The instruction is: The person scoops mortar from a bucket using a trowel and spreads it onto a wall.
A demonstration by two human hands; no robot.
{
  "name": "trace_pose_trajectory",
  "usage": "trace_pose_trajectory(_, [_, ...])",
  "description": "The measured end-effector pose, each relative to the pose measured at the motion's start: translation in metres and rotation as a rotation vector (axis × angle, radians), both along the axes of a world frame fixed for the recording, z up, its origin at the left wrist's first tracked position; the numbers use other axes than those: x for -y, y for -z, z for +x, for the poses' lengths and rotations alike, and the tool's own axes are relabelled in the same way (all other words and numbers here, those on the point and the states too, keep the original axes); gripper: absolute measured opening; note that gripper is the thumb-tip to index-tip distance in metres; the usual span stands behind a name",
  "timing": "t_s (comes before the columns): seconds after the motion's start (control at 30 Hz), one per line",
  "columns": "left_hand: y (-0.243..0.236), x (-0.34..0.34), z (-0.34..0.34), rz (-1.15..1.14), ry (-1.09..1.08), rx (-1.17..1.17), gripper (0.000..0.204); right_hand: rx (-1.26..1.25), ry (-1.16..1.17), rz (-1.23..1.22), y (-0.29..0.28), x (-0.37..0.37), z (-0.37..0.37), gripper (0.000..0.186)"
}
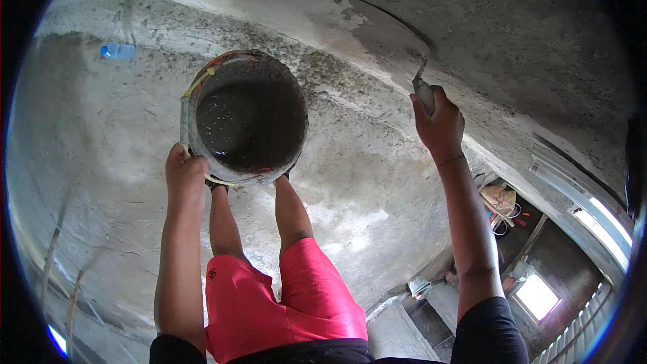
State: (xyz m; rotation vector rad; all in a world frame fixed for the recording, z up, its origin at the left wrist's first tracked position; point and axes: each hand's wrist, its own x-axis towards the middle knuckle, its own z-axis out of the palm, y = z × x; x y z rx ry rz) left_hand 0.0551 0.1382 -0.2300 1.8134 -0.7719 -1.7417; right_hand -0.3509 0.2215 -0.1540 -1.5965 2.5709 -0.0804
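Observation:
A round bucket (189,128) of wet grey mortar (253,118) stands in front of my feet, its sides smeared with dried mortar. My left hand (187,170) is closed at its near left rim, on the yellow cord handle (216,180) that runs along the edge. Out to the right, my right hand (440,123) is wrapped round the mortar-caked handle of a plastering trowel (423,93). The trowel's blade lies against the wall (512,47), and its dark edge shows as a curved line. Wet plaster covers part of the wall there.
A clear bottle with a blue cap (118,51) lies on the rough concrete floor (364,162) at the far left. Thin rods (73,303) stick up at the lower left. A window (538,298) and a heap of sacks and cords (500,201) are at the lower right.

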Motion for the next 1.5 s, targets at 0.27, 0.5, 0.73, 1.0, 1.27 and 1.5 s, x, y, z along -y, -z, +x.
trace_pose_trajectory(0.27, [0.007,-0.004,0.006,0.037,-0.02,-0.005,0.03,0.025,-0.035,0.061,-0.005,-0.028,0.008,0.029])
trace_pose_trajectory(0.5, [0.004,-0.004,0.003,0.044,-0.036,-0.032,0.03,-0.029,-0.032,0.054,-0.014,0.007,-0.009,0.033])
trace_pose_trajectory(0.73, [0.006,-0.006,0.012,0.055,-0.025,-0.025,0.03,0.013,-0.034,0.057,-0.018,-0.012,0.007,0.033])
trace_pose_trajectory(1.0, [0.009,-0.005,0.015,0.055,-0.034,-0.01,0.029,-0.017,0.015,0.052,-0.024,-0.008,-0.001,0.032])
trace_pose_trajectory(1.27, [-0.003,0.001,0.019,0.045,-0.04,0.01,0.032,0.066,0.019,-0.06,-0.034,0.002,0.015,0.03])
trace_pose_trajectory(1.5, [0.002,0.0,0.024,0.026,-0.036,-0.019,0.03,0.028,0.01,-0.107,-0.027,-0.024,0.022,0.032])
